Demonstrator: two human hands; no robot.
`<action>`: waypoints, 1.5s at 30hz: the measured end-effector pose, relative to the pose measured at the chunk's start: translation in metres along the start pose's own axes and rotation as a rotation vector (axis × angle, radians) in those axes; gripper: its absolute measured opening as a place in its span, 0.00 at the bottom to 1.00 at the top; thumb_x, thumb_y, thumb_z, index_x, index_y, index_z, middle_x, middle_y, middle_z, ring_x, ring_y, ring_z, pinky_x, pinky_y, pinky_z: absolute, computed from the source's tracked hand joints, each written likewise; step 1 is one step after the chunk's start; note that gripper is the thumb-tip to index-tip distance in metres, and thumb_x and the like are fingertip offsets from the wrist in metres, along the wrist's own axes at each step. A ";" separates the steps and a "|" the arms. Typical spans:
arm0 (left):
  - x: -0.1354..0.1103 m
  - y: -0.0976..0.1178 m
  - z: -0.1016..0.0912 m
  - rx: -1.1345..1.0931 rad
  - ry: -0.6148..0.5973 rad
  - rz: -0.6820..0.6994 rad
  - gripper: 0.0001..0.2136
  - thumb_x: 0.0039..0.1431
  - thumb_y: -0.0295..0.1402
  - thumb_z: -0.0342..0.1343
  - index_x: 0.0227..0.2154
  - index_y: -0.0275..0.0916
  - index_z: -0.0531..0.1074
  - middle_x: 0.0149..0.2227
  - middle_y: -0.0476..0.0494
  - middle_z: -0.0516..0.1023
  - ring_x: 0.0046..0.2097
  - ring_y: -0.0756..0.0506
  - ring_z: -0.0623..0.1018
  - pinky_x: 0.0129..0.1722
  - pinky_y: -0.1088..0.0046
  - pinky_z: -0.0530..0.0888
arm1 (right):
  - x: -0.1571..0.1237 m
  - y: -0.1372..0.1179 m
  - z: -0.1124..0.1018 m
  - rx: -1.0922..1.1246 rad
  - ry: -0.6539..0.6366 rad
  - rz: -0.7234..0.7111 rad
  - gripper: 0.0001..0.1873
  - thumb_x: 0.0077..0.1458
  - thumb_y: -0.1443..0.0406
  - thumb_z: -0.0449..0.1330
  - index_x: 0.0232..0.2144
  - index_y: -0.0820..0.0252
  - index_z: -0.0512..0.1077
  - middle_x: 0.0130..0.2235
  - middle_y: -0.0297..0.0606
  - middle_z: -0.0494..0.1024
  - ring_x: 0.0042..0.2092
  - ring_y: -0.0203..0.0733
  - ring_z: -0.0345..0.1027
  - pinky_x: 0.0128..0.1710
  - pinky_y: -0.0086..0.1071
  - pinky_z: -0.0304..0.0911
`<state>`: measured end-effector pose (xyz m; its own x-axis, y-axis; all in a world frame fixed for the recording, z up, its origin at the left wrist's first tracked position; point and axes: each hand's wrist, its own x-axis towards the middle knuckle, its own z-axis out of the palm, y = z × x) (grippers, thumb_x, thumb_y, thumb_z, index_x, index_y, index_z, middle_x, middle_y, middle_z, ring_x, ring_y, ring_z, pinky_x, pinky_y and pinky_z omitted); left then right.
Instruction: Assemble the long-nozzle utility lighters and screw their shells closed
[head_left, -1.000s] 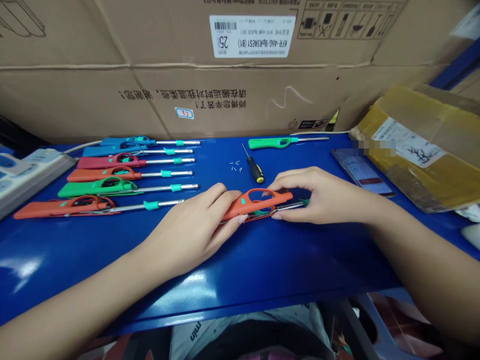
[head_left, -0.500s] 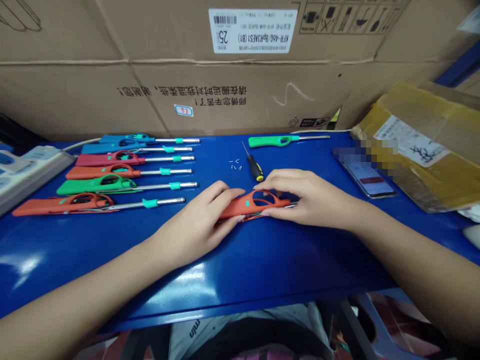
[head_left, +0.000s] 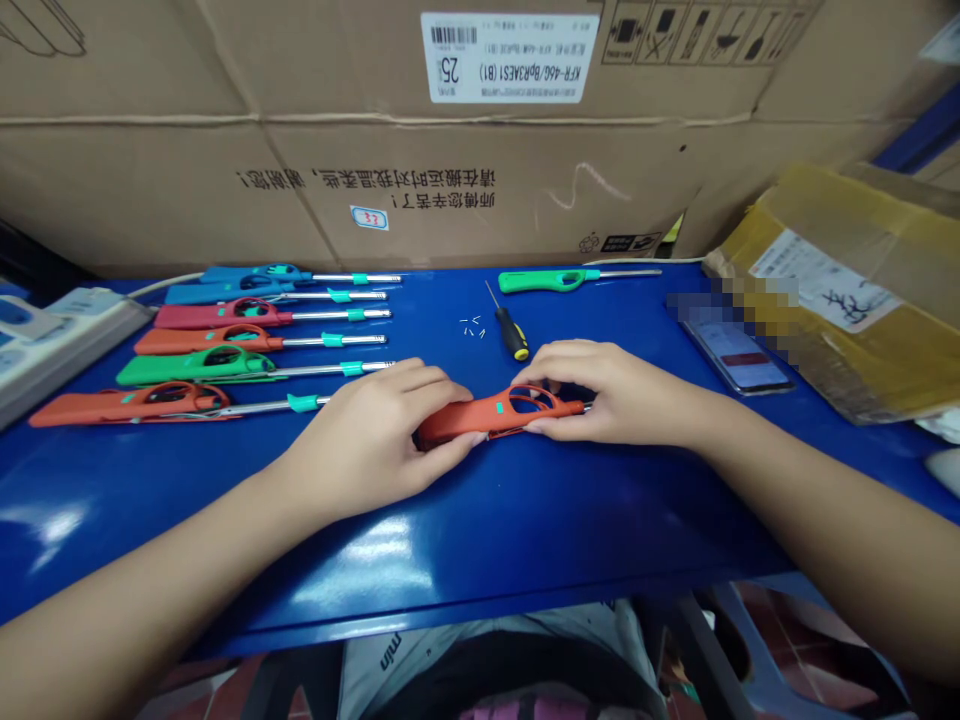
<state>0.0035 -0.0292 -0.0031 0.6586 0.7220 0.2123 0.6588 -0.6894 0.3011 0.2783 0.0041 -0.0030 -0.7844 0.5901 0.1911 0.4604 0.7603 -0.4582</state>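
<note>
The left hand (head_left: 382, 430) had shifted slightly left of where it was a second before, now covering the tube end of the nearest lighter in the row; it pinched the back of an orange lighter (head_left: 480, 420), thumb along the near side. The right hand (head_left: 592, 390) had drawn inward along the tube and pinched the front end between thumb and fingers. The orange lighter lay between them, just above the worktop or on it, I cannot tell which; its opening at the front had narrowed, and the teal piece on its tube was now hidden.

Behind stood a large cardboard box (head_left: 225, 220). The glossy blue worktop (head_left: 525, 530) bore a yellow-taped parcel (head_left: 870, 360) at right, a white power strip (head_left: 75, 325) at left, a row of six lighters (head_left: 199, 341), a phone (head_left: 739, 355) beside the parcel, a green lighter (head_left: 540, 282) near the box, a black-and-yellow screwdriver (head_left: 513, 335) and, just beside it, tiny pale slivers (head_left: 482, 333).
</note>
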 end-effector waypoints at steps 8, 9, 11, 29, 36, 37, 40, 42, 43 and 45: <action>0.002 -0.005 -0.006 0.094 -0.077 0.051 0.12 0.65 0.41 0.56 0.42 0.39 0.78 0.39 0.43 0.79 0.40 0.43 0.77 0.37 0.66 0.73 | 0.002 0.005 0.011 -0.005 0.019 -0.022 0.16 0.58 0.60 0.65 0.47 0.59 0.75 0.43 0.42 0.79 0.46 0.46 0.71 0.48 0.39 0.65; 0.002 -0.005 -0.005 0.096 -0.087 0.048 0.12 0.65 0.41 0.56 0.42 0.39 0.78 0.39 0.43 0.79 0.40 0.43 0.77 0.37 0.66 0.73 | 0.002 0.005 0.011 0.003 0.016 -0.021 0.16 0.58 0.60 0.65 0.47 0.59 0.75 0.44 0.42 0.79 0.47 0.46 0.71 0.50 0.40 0.65; 0.001 -0.005 -0.005 0.096 -0.100 0.043 0.12 0.65 0.41 0.56 0.42 0.39 0.78 0.40 0.43 0.79 0.39 0.43 0.77 0.37 0.66 0.73 | 0.002 0.005 0.012 0.016 0.012 -0.015 0.16 0.58 0.60 0.65 0.48 0.58 0.75 0.46 0.43 0.78 0.49 0.47 0.71 0.52 0.41 0.65; 0.000 -0.001 -0.005 0.164 -0.124 0.058 0.12 0.64 0.40 0.56 0.41 0.38 0.79 0.38 0.42 0.79 0.40 0.41 0.79 0.37 0.65 0.75 | 0.002 0.006 0.012 0.015 -0.033 0.005 0.18 0.60 0.57 0.63 0.49 0.57 0.75 0.48 0.43 0.78 0.51 0.47 0.72 0.54 0.41 0.65; -0.001 -0.001 -0.002 0.177 -0.118 0.068 0.12 0.65 0.40 0.56 0.41 0.39 0.79 0.38 0.42 0.80 0.40 0.42 0.79 0.38 0.66 0.75 | 0.001 0.005 0.010 0.004 -0.036 0.014 0.17 0.60 0.56 0.63 0.48 0.56 0.75 0.47 0.42 0.78 0.50 0.48 0.72 0.54 0.43 0.64; -0.001 -0.001 -0.002 0.175 -0.120 0.062 0.11 0.65 0.40 0.56 0.41 0.39 0.79 0.38 0.42 0.80 0.40 0.42 0.79 0.38 0.66 0.75 | 0.001 0.005 0.010 0.009 -0.038 0.015 0.17 0.59 0.57 0.63 0.48 0.56 0.75 0.47 0.42 0.78 0.50 0.48 0.72 0.54 0.43 0.64; -0.001 -0.001 -0.001 0.168 -0.129 0.047 0.11 0.65 0.39 0.56 0.41 0.39 0.79 0.38 0.42 0.79 0.40 0.42 0.79 0.38 0.66 0.75 | 0.001 0.004 0.010 0.023 -0.042 0.027 0.15 0.59 0.59 0.64 0.48 0.57 0.74 0.47 0.42 0.78 0.49 0.47 0.72 0.53 0.42 0.64; 0.000 0.000 0.000 0.167 -0.133 0.045 0.12 0.65 0.40 0.55 0.41 0.39 0.79 0.38 0.42 0.79 0.40 0.42 0.78 0.38 0.66 0.75 | 0.002 0.003 0.010 0.029 -0.046 0.039 0.15 0.58 0.60 0.64 0.47 0.58 0.74 0.46 0.42 0.78 0.48 0.46 0.72 0.52 0.41 0.64; 0.000 0.000 0.000 0.170 -0.134 0.046 0.12 0.65 0.40 0.55 0.41 0.39 0.79 0.38 0.42 0.79 0.40 0.42 0.78 0.38 0.66 0.75 | 0.002 0.003 0.010 0.030 -0.049 0.044 0.15 0.58 0.60 0.64 0.47 0.59 0.74 0.46 0.42 0.78 0.48 0.46 0.72 0.51 0.41 0.65; -0.001 -0.001 0.000 0.179 -0.130 0.048 0.11 0.65 0.40 0.56 0.40 0.39 0.79 0.38 0.42 0.79 0.39 0.42 0.78 0.37 0.66 0.74 | 0.002 0.003 0.009 0.032 -0.055 0.049 0.15 0.58 0.60 0.64 0.47 0.59 0.74 0.46 0.43 0.78 0.47 0.46 0.72 0.51 0.41 0.65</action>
<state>0.0027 -0.0294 -0.0039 0.7243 0.6826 0.0972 0.6721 -0.7304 0.1216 0.2742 0.0047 -0.0122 -0.7834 0.6097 0.1201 0.4857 0.7213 -0.4938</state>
